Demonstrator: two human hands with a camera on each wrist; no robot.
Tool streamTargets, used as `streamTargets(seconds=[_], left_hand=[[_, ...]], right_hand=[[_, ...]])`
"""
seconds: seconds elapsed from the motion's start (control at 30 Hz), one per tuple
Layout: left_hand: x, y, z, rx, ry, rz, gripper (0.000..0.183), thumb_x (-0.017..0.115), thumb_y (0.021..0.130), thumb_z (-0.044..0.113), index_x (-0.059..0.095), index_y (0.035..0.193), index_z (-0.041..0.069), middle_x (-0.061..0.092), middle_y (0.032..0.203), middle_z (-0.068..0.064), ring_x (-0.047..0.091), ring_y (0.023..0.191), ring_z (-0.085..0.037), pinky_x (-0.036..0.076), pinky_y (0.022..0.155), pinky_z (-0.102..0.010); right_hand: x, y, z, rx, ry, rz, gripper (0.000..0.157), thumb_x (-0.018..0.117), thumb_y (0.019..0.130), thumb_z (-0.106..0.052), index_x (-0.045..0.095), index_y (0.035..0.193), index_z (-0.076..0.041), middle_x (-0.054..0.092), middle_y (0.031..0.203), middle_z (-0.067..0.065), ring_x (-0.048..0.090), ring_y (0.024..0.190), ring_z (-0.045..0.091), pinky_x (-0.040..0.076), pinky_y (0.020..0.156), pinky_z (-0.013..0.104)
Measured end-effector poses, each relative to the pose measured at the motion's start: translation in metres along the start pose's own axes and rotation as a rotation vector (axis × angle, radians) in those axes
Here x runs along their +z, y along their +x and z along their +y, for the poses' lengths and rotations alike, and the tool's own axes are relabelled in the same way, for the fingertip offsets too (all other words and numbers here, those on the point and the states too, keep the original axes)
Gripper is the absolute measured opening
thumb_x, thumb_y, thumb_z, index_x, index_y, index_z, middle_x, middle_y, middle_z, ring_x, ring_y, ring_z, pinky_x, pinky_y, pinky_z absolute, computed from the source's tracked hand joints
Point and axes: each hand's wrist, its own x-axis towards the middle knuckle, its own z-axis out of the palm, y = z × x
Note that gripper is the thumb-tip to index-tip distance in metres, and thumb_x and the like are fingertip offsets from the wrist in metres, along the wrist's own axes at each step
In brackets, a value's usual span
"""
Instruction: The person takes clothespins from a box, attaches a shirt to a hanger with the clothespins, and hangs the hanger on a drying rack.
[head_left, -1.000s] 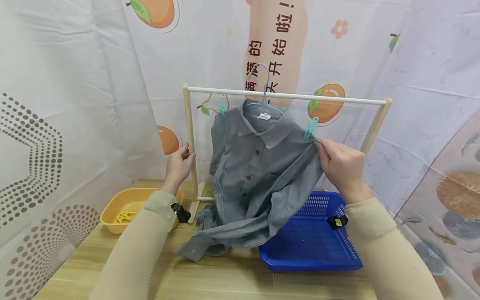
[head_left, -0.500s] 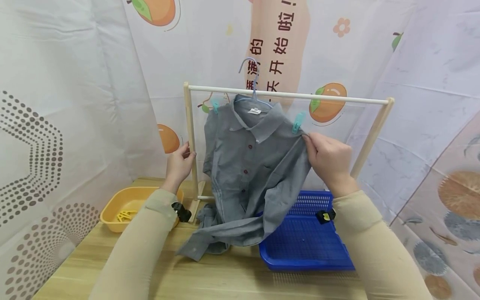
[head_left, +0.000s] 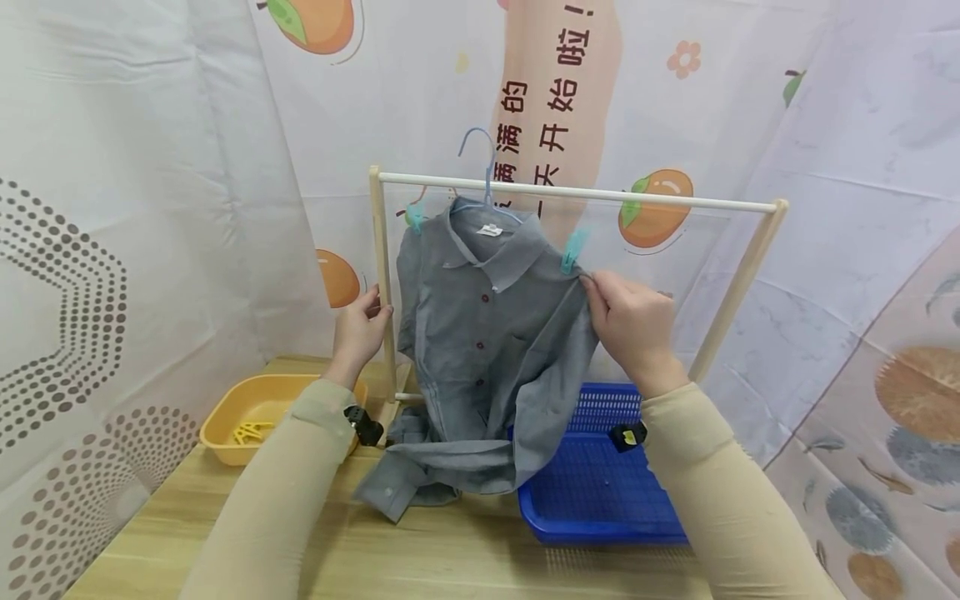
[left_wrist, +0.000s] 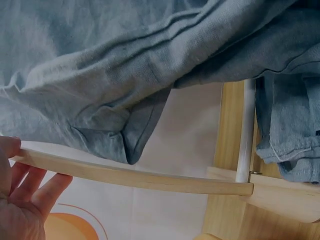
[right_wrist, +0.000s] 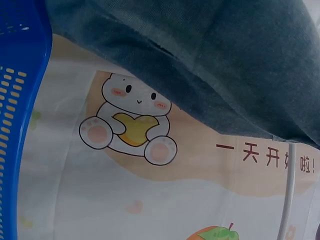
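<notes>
A grey button-up shirt [head_left: 480,308] hangs on a light blue hanger [head_left: 488,171], with a teal clothespin [head_left: 574,251] at one shoulder and another teal clothespin [head_left: 416,217] at the other. My right hand [head_left: 633,325] pinches the shirt at the shoulder beside the nearer clothespin. The hanger's hook stands above the white rail of a wooden clothes rack [head_left: 585,192], its neck crossing the rail in the head view. My left hand [head_left: 362,329] holds the rack's left post [left_wrist: 135,178], thumb on one side and fingers on the other. One sleeve [head_left: 450,468] droops down to the table.
At the left stands a yellow basin [head_left: 225,417] with yellow clothespins [head_left: 252,432] in it. A blue plastic basket [head_left: 600,529] sits under and to the right of the shirt on the wooden table [head_left: 480,567]. Printed curtains [head_left: 420,83] close in the back and sides.
My right hand has moved left, carrying the shirt and hanger leftward along the rail. The hook rose a little, then came back down. My left hand stays on the post.
</notes>
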Motion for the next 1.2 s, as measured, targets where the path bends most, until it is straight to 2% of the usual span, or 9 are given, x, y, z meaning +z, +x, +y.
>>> streamTargets(seconds=[0.37, 0.53, 0.87, 1.03, 1.2], left_hand=[[0.000, 0.000, -0.002, 0.029, -0.006, 0.014, 0.051, 0.063, 0.102, 0.013, 0.050, 0.150, 0.004, 0.066, 0.128, -0.022, 0.066, 0.116, -0.036, 0.056, 0.090, -0.049], [0.000, 0.000, -0.001, 0.022, -0.009, 0.009, 0.050, 0.063, 0.102, 0.014, 0.051, 0.150, 0.005, 0.066, 0.129, -0.021, 0.065, 0.116, -0.036, 0.056, 0.090, -0.049], [-0.001, 0.000, 0.000, 0.004, -0.018, 0.002, 0.051, 0.063, 0.102, 0.014, 0.050, 0.151, 0.006, 0.066, 0.129, -0.022, 0.065, 0.117, -0.036, 0.055, 0.090, -0.049], [-0.001, -0.001, 0.000, 0.006, -0.019, 0.004, 0.051, 0.063, 0.102, 0.013, 0.050, 0.151, 0.006, 0.066, 0.129, -0.022, 0.065, 0.117, -0.036, 0.055, 0.090, -0.049], [-0.001, -0.001, 0.000, 0.009, -0.008, 0.006, 0.052, 0.063, 0.102, 0.015, 0.049, 0.151, 0.005, 0.065, 0.130, -0.022, 0.065, 0.117, -0.036, 0.055, 0.090, -0.049]], right_hand=[[0.010, -0.012, -0.009, 0.028, 0.020, -0.023, 0.029, 0.065, 0.099, -0.016, 0.054, 0.074, -0.007, 0.046, 0.054, 0.005, 0.049, 0.042, 0.027, 0.030, 0.039, 0.039], [0.013, -0.018, -0.011, 0.044, 0.029, -0.027, 0.028, 0.064, 0.099, -0.015, 0.056, 0.075, -0.005, 0.045, 0.054, 0.005, 0.045, 0.040, 0.025, 0.030, 0.038, 0.038], [0.020, -0.021, -0.014, 0.085, 0.032, -0.067, 0.024, 0.062, 0.101, -0.017, 0.063, 0.083, -0.002, 0.054, 0.057, 0.008, 0.051, 0.043, 0.026, 0.037, 0.039, 0.040], [0.025, -0.021, -0.016, 0.097, 0.033, -0.054, 0.023, 0.064, 0.100, -0.015, 0.063, 0.081, -0.003, 0.055, 0.058, 0.008, 0.052, 0.044, 0.026, 0.036, 0.039, 0.040], [0.030, -0.022, -0.022, 0.112, 0.036, -0.097, 0.025, 0.062, 0.102, -0.017, 0.063, 0.082, -0.002, 0.053, 0.058, 0.007, 0.051, 0.045, 0.025, 0.037, 0.040, 0.039]])
